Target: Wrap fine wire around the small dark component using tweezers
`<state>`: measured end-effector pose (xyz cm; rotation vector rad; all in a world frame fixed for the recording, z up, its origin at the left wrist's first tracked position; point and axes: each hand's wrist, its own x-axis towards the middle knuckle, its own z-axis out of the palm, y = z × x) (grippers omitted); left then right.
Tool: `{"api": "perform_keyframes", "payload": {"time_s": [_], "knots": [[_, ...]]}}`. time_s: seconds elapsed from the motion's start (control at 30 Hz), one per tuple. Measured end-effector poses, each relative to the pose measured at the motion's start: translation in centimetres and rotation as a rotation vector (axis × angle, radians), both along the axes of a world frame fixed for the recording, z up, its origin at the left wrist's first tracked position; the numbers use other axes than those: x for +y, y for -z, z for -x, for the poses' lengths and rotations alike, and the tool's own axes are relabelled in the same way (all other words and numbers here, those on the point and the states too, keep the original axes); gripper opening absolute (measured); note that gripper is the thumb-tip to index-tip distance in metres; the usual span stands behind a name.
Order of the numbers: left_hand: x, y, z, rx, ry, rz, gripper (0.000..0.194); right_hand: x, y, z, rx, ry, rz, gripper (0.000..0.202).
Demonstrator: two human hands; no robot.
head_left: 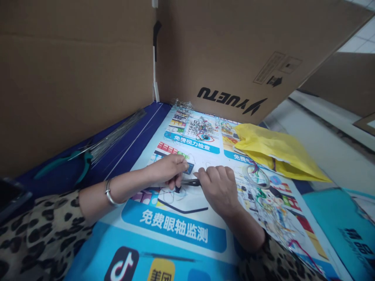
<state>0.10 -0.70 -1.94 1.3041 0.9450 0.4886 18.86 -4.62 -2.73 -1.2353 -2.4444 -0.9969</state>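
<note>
My right hand [219,189] is closed in a fist around a slim dark metal tool [191,182]. The tool's narrow tip points left, and its grip end is hidden in my palm. My left hand [170,169] is pinched at the tip of that tool, a short gap from my right fist. What its fingers hold is too small to tell. Fine loose threads or wires [175,194] show below the left fingertips. Beneath both hands lies a blue and white printed sheet [187,212].
Tall cardboard panels [205,50] wall off the back and left. Teal-handled pliers [84,168] and a bundle of thin wires [117,134] lie left. A yellow bag [272,148], a clear tape roll [256,177], tangled threads [205,127] and a teal packet [336,226] lie around.
</note>
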Motion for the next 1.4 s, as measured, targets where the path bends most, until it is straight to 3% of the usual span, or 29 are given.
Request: {"api": "perform_keyframes", "payload": {"time_s": [0.57, 0.97, 1.17, 1.4], "knots": [[-0.2, -0.2, -0.2, 0.022, 0.041, 0.016, 0.029, 0.2, 0.6, -0.1, 0.026, -0.058, -0.024, 0.013], [-0.4, 0.0, -0.3, 0.088, 0.021, -0.088, 0.025, 0.2, 0.6, 0.0, 0.047, -0.057, 0.042, 0.017], [-0.5, -0.5, -0.2, 0.248, 0.002, -0.341, 0.02, 0.2, 0.7, 0.1, 0.068, -0.042, 0.094, 0.021], [-0.8, -1.1, -0.1, 0.598, 0.042, -0.88, 0.018, -0.2, 0.8, 0.4, 0.047, 0.022, 0.24, 0.014]]}}
